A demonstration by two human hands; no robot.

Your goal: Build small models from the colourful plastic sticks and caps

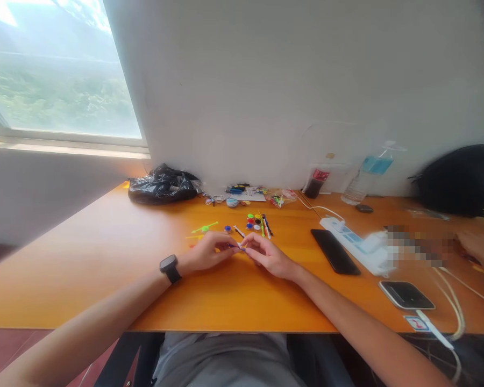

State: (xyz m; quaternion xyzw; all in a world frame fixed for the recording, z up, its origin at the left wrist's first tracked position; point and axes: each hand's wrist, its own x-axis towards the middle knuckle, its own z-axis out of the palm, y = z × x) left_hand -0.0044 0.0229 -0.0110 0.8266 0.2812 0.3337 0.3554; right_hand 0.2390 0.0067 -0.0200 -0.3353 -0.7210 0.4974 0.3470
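Observation:
My left hand (212, 251) and my right hand (272, 258) meet over the table, fingertips close together. Both pinch a small, thin blue plastic piece (242, 248), its exact shape partly covered by my fingers. Just beyond them lie small round coloured pieces (250, 221) in red, green, yellow, blue and white. Thin sticks (267, 226) in dark blue, white and green lie to the right of these. Near my left hand are a single blue round piece (228, 229) and a bright green stick-like piece (205, 228). A smartwatch (169, 267) is on my left wrist.
At the back are a black plastic bag (163, 185), a paper sheet (248, 194), a cola bottle (317, 183) and a water bottle (365, 177). To the right lie a black phone (334, 251), a white power strip (357, 247) and a charging device (406, 295). Another person's hand (479, 250) is far right.

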